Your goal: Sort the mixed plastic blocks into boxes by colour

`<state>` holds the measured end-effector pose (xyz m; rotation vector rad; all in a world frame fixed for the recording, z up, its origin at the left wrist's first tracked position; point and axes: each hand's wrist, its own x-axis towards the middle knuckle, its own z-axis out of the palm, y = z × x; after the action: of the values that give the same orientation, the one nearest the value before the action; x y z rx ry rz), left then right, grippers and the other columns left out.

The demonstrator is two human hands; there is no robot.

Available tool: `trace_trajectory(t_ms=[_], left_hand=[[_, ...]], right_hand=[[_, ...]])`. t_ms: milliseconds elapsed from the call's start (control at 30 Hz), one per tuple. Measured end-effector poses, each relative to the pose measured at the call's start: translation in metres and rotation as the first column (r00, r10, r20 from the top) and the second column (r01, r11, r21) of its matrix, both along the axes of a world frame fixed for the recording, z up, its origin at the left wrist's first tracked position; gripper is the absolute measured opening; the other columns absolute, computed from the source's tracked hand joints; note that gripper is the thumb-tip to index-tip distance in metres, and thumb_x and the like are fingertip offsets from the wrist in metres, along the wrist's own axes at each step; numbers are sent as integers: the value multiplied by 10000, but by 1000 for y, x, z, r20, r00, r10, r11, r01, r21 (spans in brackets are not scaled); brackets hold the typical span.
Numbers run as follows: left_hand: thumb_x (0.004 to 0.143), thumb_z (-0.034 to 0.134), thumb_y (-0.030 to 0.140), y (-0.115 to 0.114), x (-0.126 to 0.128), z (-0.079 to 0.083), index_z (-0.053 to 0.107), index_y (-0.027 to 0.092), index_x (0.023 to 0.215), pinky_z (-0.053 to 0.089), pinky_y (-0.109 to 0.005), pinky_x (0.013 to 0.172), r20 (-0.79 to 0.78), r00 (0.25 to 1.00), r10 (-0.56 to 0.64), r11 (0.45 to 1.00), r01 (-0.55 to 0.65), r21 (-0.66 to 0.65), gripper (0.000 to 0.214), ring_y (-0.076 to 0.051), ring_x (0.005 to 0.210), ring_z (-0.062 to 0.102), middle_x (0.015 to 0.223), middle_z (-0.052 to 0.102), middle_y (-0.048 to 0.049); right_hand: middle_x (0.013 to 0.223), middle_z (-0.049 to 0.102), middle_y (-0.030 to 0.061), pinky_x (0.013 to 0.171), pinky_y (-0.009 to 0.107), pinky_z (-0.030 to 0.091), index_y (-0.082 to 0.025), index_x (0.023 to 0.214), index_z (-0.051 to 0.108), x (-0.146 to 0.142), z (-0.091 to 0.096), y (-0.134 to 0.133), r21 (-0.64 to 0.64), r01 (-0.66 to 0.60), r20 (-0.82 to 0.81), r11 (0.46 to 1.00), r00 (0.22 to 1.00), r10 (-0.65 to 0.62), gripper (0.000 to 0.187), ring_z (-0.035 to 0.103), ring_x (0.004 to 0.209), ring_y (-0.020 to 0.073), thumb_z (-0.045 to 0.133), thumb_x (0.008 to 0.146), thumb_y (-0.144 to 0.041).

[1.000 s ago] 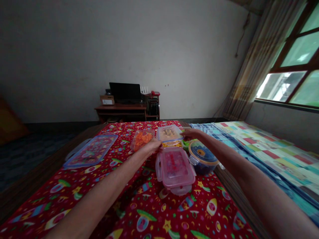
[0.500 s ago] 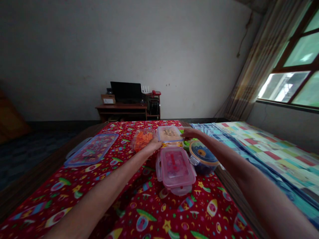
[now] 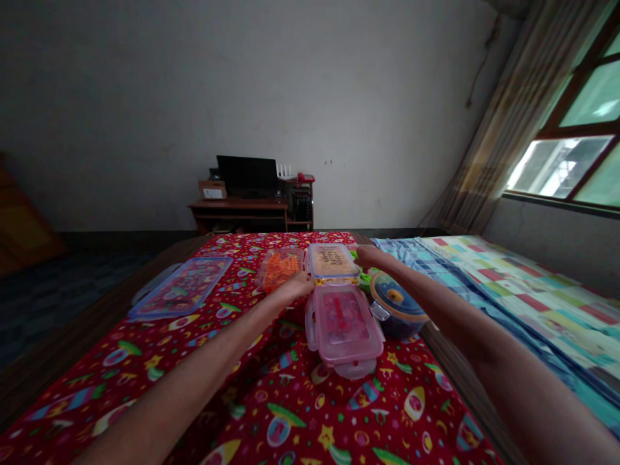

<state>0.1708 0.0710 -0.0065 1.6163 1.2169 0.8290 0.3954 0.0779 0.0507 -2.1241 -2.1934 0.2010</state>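
Observation:
Both my arms reach far forward over a table with a red patterned cloth (image 3: 271,400). My left hand (image 3: 296,284) grips the left side of a clear lidded container with yellow contents (image 3: 332,261). My right hand (image 3: 367,256) grips its right side, fingers curled round the edge. Just in front of it lies a pink-lidded container with red contents (image 3: 343,323). An open tub of orange pieces (image 3: 279,267) sits left of my left hand. A round blue-lidded container (image 3: 396,309) stands under my right forearm.
A flat clear lid (image 3: 181,294) lies at the table's left side. Something green (image 3: 364,279) shows behind the round container. A bed with a checked cover (image 3: 513,284) runs along the right. A desk with a monitor (image 3: 245,194) stands at the far wall.
The hands keep their hold on the yellow container, which sits a little lower over the box beneath. The view has shifted slightly; the other containers have not moved.

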Motion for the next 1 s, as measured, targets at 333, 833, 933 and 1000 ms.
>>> trace_trajectory(t_ms=[333, 833, 933, 1000], left_hand=[[771, 488, 425, -33, -23, -23, 524, 183, 507, 319, -233, 516, -249, 961, -118, 978, 156, 141, 360, -147, 537, 462, 499, 500, 17], [684, 628, 604, -46, -10, -39, 651, 147, 1044, 475, -310, 818, 160, 983, -91, 986, 112, -125, 582, -259, 991, 632, 1087, 698, -103], [701, 603, 615, -48, -11, -40, 647, 133, 1064, 467, -328, 852, 160, 979, -126, 986, 141, -90, 605, -278, 1045, 613, 1112, 687, -118], [710, 592, 608, -51, -12, -41, 647, 119, 1056, 460, -342, 864, 125, 982, -138, 988, 146, -56, 602, -290, 1051, 606, 1104, 686, -125]], right_hand=[[806, 662, 91, 625, 234, 354, -139, 818, 631, -29, 11, -119, 253, -298, 66, 920, 954, 291, 163, 565, 712, 149, 470, 843, -137], [1476, 383, 85, 1067, 402, 379, -240, 1507, 168, -27, -117, -232, 475, -30, -404, 880, 880, 249, 615, 393, 1332, 219, 356, 943, -399], [1468, 392, 89, 1067, 425, 371, -246, 1499, 210, -32, -124, -230, 454, 53, -482, 889, 854, 195, 605, 408, 1321, 227, 379, 937, -395], [1425, 452, 98, 1044, 432, 397, -246, 1493, 233, -34, -124, -234, 441, 84, -511, 893, 842, 173, 591, 440, 1297, 231, 385, 938, -380]])
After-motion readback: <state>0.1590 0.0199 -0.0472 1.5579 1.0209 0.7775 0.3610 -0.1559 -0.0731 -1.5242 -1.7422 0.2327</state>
